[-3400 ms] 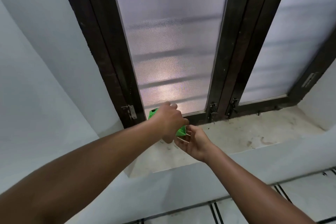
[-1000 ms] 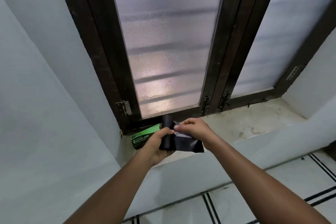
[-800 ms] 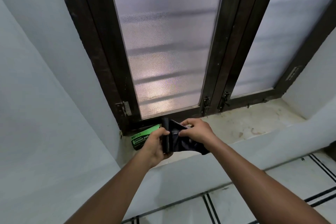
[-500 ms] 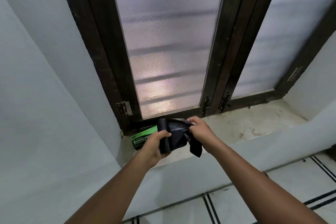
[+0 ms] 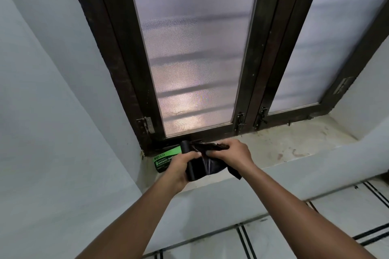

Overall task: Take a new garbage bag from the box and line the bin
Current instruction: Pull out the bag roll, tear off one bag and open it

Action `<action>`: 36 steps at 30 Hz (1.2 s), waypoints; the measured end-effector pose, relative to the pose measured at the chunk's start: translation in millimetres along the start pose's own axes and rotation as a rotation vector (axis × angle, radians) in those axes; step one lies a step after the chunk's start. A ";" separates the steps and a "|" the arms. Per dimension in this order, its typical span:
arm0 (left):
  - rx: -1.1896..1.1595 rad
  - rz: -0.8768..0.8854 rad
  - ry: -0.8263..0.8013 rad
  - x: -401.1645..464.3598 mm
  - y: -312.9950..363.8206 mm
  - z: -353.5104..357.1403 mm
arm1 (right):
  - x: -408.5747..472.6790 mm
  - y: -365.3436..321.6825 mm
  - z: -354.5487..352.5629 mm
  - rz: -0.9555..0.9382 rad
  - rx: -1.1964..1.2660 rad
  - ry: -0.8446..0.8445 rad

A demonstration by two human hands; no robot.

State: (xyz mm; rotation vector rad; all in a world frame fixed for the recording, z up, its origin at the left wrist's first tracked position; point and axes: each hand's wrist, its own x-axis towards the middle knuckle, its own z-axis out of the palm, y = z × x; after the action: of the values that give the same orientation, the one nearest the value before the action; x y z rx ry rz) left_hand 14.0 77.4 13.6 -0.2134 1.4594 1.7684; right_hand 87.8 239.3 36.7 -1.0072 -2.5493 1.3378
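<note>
A green garbage bag box (image 5: 165, 159) lies on the stone window sill (image 5: 284, 145), tucked into the left corner. Over the sill, my left hand (image 5: 181, 168) grips an upright black roll of garbage bags (image 5: 188, 160). My right hand (image 5: 233, 154) pinches the loose black bag sheet (image 5: 212, 167) drawn off the roll to the right. A corner of the sheet hangs below my right wrist. No bin is in view.
A dark wooden window frame (image 5: 250, 94) with frosted panes rises directly behind the sill. White walls close in at left and right. A tiled floor (image 5: 315, 237) with dark lines lies below the sill ledge.
Earlier both hands were at the green box; the black roll has come out of it. Over the last second my right hand has pulled the loose sheet further from the roll, crumpling it.
</note>
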 end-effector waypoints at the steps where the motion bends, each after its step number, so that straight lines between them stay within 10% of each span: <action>1: 0.015 -0.003 0.019 0.9 -0.6 -0.9 | 0.4 1.0 0.2 -0.006 -0.004 -0.010; 36: 0.052 -0.008 -0.041 -11.2 -5.5 -8.1 | -19.2 9.4 -6.8 -0.066 0.213 -0.237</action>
State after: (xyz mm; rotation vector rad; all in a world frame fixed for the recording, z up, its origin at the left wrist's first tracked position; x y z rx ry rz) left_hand 22.2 65.0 13.6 -0.1548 1.4709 1.7161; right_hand 110.0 236.5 37.8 -0.7608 -2.5000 1.7586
